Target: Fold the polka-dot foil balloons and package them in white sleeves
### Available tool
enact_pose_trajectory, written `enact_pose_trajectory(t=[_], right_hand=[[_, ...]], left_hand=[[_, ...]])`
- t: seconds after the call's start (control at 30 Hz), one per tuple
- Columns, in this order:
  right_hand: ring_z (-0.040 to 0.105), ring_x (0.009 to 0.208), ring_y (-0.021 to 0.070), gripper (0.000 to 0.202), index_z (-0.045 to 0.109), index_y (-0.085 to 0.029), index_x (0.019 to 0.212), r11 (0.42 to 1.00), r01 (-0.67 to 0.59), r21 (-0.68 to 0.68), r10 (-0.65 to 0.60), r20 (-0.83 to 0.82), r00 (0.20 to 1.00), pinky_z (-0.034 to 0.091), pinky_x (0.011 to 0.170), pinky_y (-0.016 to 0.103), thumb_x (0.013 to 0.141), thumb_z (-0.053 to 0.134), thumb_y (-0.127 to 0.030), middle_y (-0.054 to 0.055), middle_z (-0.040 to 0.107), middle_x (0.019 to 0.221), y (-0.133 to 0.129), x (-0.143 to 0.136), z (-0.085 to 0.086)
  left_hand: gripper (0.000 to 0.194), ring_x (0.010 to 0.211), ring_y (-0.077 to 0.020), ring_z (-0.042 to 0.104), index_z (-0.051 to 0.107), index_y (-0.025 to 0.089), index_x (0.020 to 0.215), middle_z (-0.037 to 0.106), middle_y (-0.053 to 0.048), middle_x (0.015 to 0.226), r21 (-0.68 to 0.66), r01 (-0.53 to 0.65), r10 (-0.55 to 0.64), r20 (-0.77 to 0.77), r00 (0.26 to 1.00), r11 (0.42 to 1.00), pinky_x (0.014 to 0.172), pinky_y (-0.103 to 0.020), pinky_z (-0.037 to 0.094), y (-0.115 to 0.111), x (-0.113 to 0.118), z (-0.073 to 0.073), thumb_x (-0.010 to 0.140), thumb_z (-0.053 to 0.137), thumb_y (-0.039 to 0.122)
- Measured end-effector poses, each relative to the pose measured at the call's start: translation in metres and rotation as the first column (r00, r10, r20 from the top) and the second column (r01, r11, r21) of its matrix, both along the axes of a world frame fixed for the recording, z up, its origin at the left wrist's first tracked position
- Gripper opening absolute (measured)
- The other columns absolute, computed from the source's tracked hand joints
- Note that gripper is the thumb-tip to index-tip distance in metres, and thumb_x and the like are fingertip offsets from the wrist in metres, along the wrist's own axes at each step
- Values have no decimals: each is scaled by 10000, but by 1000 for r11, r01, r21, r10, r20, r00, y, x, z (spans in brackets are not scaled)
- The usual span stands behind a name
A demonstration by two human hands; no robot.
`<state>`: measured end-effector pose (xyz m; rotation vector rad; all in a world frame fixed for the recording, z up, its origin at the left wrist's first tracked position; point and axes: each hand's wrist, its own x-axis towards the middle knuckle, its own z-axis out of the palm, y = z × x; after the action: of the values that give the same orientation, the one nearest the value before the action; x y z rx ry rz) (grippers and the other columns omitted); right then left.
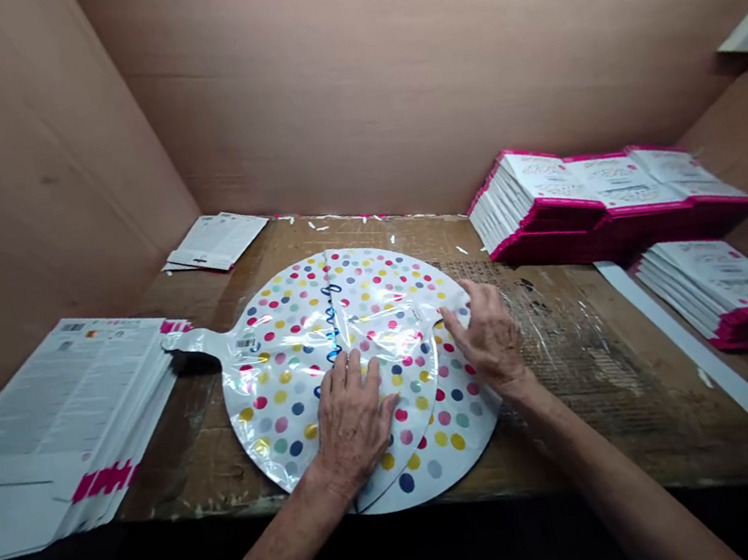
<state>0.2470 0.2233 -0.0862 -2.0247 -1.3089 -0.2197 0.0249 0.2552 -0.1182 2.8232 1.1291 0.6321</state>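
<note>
The worktop (577, 380) sets the first hazard: the dotted glossy sheets (377, 298) lie flat at its middle, one round layer over another, with their near rim at the near edge or slightly past it, so a tug toward the person could make them droop or slide off. Whether they are separate pieces or one folded over cannot be told. To the left, the fanned stack of printed cards (38, 413) also reaches the near edge, and a sideways nudge could spill it. The far-right pile of pink-and-white packets (608, 198) leans in slanted rows that might slump if bumped; the near-right stack (734, 287) is smaller but similarly slanted. Between this stack and the sheets lies a long white strip (710, 362), well apart from the work. The left hand (353, 412) rests palm down, fingers slightly spread, on the upper layer; uneven pressure there could crease it. The right hand (487, 333) curls at the right rim, and whether it pinches a layer cannot be told; a loose hold could let the layers shift out of line. The narrow neck (190, 341), pointing left, touches or overhangs the card stack and might snag. White scraps (461, 250) farther back could stick to the film.
</note>
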Motion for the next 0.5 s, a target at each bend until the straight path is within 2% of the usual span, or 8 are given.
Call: enact_pose_trajectory(t=[0.07, 0.1, 0.17, 0.23, 0.33, 0.37, 0.43, 0.5], right_hand=[[511, 1212, 288, 393, 579, -153, 1252, 985, -166, -40, 170, 311, 935, 428, 998, 435, 928, 515, -366, 168, 547, 1335, 0, -8, -1], [507, 1218, 284, 372, 588, -161, 1250, 962, -239, -130, 270, 371, 889, 420, 1011, 432, 949, 497, -359, 159, 548, 1342, 2, -10, -4], [532, 1173, 285, 338, 621, -176, 1208, 907, -295, -302, 398, 377, 837, 439, 983, 425, 966, 488, -371, 144, 581, 1307, 7, -11, -12], [546, 1144, 292, 337, 632, -178, 1193, 877, -293, -382, 426, 336, 840, 453, 960, 427, 974, 481, -384, 141, 599, 1285, 12, -5, -19], [557, 1150, 291, 315, 654, -171, 1155, 881, -322, -348, 421, 261, 869, 461, 972, 438, 968, 503, -374, 147, 609, 1276, 4, 0, -16], [573, 1141, 283, 304, 664, -164, 1132, 895, -345, -283, 411, 223, 884, 474, 966, 436, 966, 510, -367, 147, 623, 1254, -4, -2, -11], [619, 1092, 246, 279, 673, -169, 1099, 901, -427, -73, 433, 151, 888, 517, 929, 406, 964, 515, -355, 125, 668, 1173, -30, -19, 7], [661, 1010, 186, 236, 673, -208, 1081, 808, -566, 166, 545, 157, 824, 557, 876, 339, 962, 513, -335, 67, 714, 1058, -62, -48, 26]], left_hand=[[496, 1351, -380, 409, 543, 91, 1309, 504, -221, 1409, 4, -27, 27, 29, 999, 1000, 1083, -519, 390, -7, -3, -4, 900, 562, 371], [492, 1363, -381, 393, 551, 70, 1284, 502, -237, 1402, 8, -70, 70, 58, 996, 997, 1085, -515, 388, -11, -7, -3, 906, 547, 385], [427, 1328, -396, 425, 618, 56, 1120, 544, -265, 1325, -4, -215, 215, 104, 971, 977, 1049, -526, 415, -21, -19, -1, 908, 521, 413], [329, 1219, -411, 508, 644, 117, 878, 596, -253, 1218, -56, -322, 326, 94, 941, 945, 975, -550, 448, -34, -30, 3, 895, 508, 416], [274, 1014, -357, 597, 579, 197, 685, 653, -168, 1037, -265, -251, 279, 74, 957, 931, 881, -515, 478, -49, -36, 15, 841, 508, 411], [281, 912, -323, 615, 559, 208, 647, 662, -133, 928, -395, -209, 262, 86, 961, 895, 820, -480, 494, -50, -35, 23, 819, 508, 426], [326, 655, -232, 578, 523, 215, 588, 596, -59, 678, -706, -103, 282, 143, 949, 701, 629, -380, 486, -44, -28, 46, 763, 532, 489], [366, 477, -140, 444, 501, 209, 569, 478, 8, 539, -911, 71, 359, 230, 905, 406, 469, -287, 382, -32, -18, 80, 685, 606, 540]])
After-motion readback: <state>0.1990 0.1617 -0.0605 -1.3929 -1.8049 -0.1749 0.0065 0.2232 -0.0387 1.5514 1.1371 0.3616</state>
